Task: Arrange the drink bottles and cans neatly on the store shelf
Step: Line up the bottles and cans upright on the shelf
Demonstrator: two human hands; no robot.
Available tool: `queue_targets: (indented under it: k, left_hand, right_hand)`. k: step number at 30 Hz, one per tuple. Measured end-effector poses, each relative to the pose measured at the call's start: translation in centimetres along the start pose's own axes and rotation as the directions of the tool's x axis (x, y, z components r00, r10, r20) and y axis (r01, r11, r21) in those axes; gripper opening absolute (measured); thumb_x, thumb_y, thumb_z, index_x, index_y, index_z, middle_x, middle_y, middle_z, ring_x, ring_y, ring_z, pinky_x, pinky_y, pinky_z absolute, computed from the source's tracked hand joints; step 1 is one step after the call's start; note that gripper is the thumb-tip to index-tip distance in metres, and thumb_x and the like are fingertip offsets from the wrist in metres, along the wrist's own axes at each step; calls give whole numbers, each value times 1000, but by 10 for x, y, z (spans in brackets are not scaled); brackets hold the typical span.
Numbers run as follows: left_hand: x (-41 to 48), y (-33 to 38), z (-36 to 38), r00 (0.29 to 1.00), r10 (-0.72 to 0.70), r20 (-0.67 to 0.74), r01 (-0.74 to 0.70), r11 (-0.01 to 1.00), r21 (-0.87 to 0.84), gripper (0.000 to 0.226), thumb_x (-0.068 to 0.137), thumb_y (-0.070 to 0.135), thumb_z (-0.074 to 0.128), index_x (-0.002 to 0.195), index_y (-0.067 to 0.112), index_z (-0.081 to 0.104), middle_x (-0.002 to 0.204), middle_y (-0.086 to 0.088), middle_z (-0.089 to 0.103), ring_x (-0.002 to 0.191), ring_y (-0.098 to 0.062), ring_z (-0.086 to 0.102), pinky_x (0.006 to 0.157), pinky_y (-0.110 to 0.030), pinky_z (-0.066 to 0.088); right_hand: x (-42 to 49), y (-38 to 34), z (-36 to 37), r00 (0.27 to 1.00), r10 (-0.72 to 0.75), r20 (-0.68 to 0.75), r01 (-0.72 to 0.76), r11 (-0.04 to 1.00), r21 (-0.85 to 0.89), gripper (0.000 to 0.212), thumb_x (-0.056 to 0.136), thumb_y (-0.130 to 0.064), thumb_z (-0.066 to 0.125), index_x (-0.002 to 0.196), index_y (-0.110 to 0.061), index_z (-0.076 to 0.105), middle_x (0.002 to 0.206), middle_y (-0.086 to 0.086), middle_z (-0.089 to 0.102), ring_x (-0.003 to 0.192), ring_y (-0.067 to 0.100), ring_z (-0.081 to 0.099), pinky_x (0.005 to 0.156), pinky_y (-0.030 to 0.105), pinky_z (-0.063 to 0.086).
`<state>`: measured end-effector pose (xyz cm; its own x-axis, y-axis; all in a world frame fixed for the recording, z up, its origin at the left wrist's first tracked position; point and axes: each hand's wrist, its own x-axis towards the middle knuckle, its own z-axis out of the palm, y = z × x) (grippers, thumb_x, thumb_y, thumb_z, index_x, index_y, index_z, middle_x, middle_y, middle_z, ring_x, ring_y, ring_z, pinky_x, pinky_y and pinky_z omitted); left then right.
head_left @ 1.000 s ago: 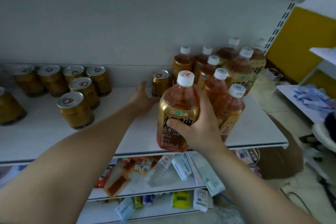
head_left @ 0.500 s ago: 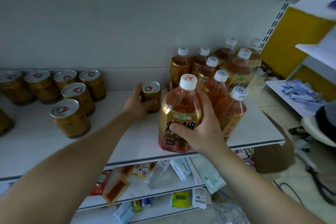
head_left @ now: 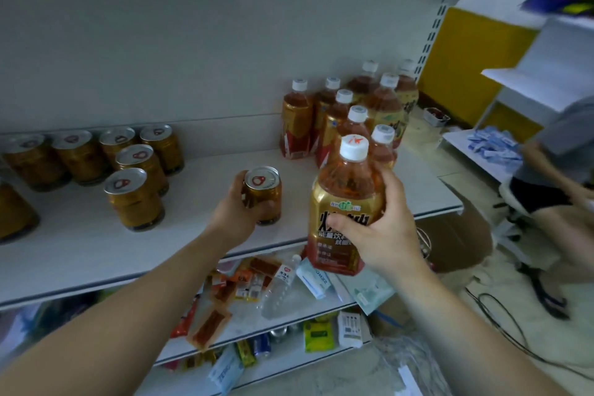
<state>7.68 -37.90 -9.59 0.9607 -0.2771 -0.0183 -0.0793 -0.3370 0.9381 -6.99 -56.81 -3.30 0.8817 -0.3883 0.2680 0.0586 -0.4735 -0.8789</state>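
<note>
Mid-shelf, your left hand (head_left: pixel 234 214) has drawn its gripped can (head_left: pixel 263 194) off the bottle row (head_left: pixel 340 116), seemingly clearing room for the bottle (head_left: pixel 345 191) your right hand (head_left: pixel 384 230) holds.

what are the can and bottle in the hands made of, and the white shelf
The can in the left hand looks like metal, with a shiny silver lid and glossy gold wall. The bottle in the right hand is likely clear plastic, since amber drink shows through above a glossy label; its white cap probably plastic. The shelf is smooth matte white, perhaps painted metal.
</note>
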Motion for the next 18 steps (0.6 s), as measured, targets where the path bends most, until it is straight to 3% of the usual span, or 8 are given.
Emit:
queue_targets:
  k: [5, 7, 10, 13, 16, 18]
  left_hand:
    - [2, 12, 37, 1000, -14, 5, 14, 1000, -9, 77, 79, 19, 74, 141, 23, 29, 118, 1, 52, 112, -20, 50, 101, -42, 43]
    - [5, 19, 57, 999, -32, -18, 31, 999, -30, 79, 79, 19, 74, 143, 24, 27, 119, 1, 51, 116, -23, 50, 103, -47, 43]
    - [10, 30, 83, 996, -37, -83, 32, 998, -54, 71, 86, 11, 67, 143, 20, 27, 117, 0, 50, 111, -18, 47, 100, -38, 42]
    - [15, 38, 96, 986, -37, -165, 31, 999, -38, 69, 87, 8, 65, 144, 18, 27, 118, 0, 48, 109, -16, 46, 96, -35, 41]
    - [17, 41, 104, 972, -69, -225, 59, 997, -50, 72, 86, 6, 65, 145, 16, 25, 119, -1, 47, 110, -17, 45, 99, -37, 41]
    - [17, 44, 107, 962, -85, -258, 75, 996, -47, 73, 85, 5, 66, 145, 15, 25, 119, -2, 47, 111, -18, 45, 102, -40, 41]
  right_hand:
    - [2, 27, -68, 992, 38, -118, -36, 999, 20, 84, 65, -29, 87, 127, -46, 34, 116, -22, 53, 113, 8, 54, 97, 34, 45]
    - [19, 41, -95, 990, 24, -136, -21, 1000, 19, 82, 68, -28, 86, 128, -44, 34, 113, -26, 51, 107, 1, 54, 91, 25, 43]
    - [56, 66, -125, 995, 12, -101, -7, 999, 47, 77, 71, -19, 85, 127, -39, 36, 108, -28, 50, 97, -11, 51, 79, 13, 39]
    - [92, 87, -139, 999, -11, -53, 13, 998, 53, 78, 71, -15, 85, 131, -30, 38, 109, -26, 50, 101, -3, 53, 87, 21, 42]
    - [120, 102, -143, 999, -32, 24, 31, 997, 69, 79, 72, -20, 85, 132, -33, 35, 116, -20, 51, 114, 8, 52, 100, 37, 44]
    - [132, 109, -143, 996, -65, 67, 61, 996, 59, 84, 72, -24, 85, 137, -32, 32, 124, -12, 50, 119, 10, 50, 105, 40, 41]
